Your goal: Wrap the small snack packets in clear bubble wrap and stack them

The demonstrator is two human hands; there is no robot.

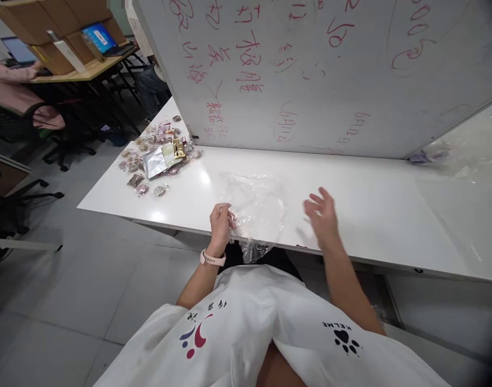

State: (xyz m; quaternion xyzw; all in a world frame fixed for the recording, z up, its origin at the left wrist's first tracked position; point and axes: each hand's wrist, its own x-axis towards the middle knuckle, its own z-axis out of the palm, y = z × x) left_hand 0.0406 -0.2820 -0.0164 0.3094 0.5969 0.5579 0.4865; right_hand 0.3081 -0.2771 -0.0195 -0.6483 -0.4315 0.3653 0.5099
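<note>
Left hand (220, 221): pinching clear plastic bag (257, 207) | right hand (321, 217): empty, fingers spread | bag: on worktop (375, 207), overhanging front edge | risk: could slide off if left grip slackens

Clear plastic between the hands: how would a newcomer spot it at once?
Find the whiteboard on the white table. Nearer the person, between left hand and right hand, lies crumpled clear plastic. Unlike the small packets heaped left, it is large and see-through.
</note>
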